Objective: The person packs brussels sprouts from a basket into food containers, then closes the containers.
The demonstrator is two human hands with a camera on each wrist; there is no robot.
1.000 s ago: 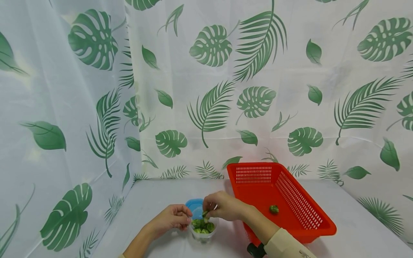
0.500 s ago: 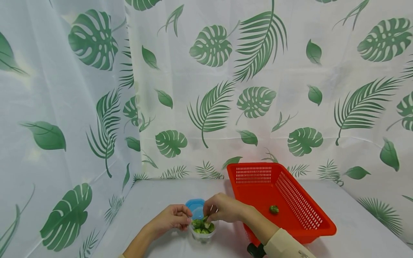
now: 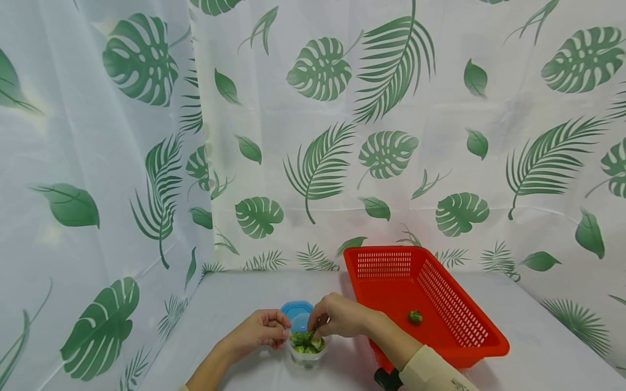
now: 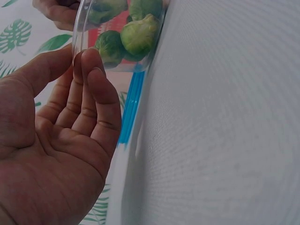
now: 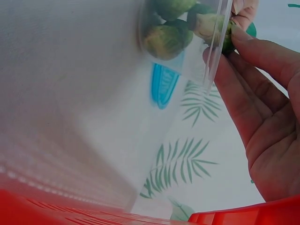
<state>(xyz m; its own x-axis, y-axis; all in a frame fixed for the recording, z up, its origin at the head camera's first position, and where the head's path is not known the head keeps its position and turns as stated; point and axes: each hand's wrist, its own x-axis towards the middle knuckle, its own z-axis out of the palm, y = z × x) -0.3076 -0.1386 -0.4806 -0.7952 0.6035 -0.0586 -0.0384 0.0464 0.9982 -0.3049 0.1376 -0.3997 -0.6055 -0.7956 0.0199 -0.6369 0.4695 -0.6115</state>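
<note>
A small clear plastic container point(image 3: 307, 359) stands on the table, filled with several Brussels sprouts point(image 4: 140, 36). At its left rim is my left hand point(image 3: 261, 332), thumb and fingertips pinching the edge in the left wrist view. My right hand point(image 3: 344, 317) reaches over the opposite side of the rim. Between its thumb and fingers it pinches a Brussels sprout point(image 5: 228, 40), low among the others at the top of the container. The fingers partly cover that sprout in the head view.
Behind the container lies a blue lid point(image 3: 295, 311). To the right stands a red perforated basket point(image 3: 499, 345) with one Brussels sprout point(image 3: 415, 317) inside, the right forearm crossing its near left side. A dark object point(image 3: 388, 379) sits below that forearm. Leaf-patterned curtains point(image 3: 323, 163) enclose the table.
The right hand has lowered its sprout from above the rim into the container, shifting slightly down. The left hand has stayed at the rim.
</note>
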